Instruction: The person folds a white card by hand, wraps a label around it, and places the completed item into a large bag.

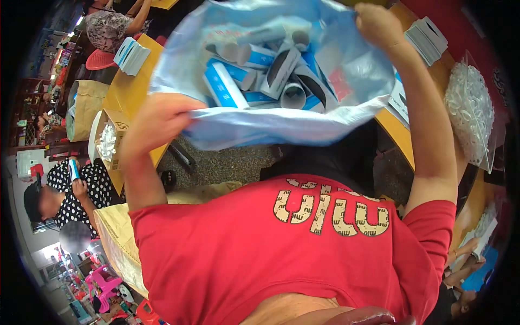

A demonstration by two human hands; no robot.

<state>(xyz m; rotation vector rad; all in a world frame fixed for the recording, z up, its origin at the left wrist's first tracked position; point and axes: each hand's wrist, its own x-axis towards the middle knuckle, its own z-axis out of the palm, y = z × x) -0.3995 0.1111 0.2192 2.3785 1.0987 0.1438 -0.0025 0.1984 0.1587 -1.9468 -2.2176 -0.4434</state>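
Note:
A large translucent blue-white plastic bag (271,125) hangs wide open in front of me, its mouth turned toward me. My left hand (168,115) is closed on the bag's near left rim. At the far right, my right hand (379,24) grips the rim with curled fingers. Inside lie several small blue-and-white cardboard boxes (221,86), jumbled at different angles. Some have dark oval windows, and several show open, hollow ends. The bag's underside hides part of the floor and table.
Yellow tables (124,92) flank me, with carton stacks on the left (131,56) and right (426,40). A clear bag of white pieces (470,111) sits at right. A cardboard box (115,135) stands left, near a person in a polka-dot shirt (62,179) holding a small box.

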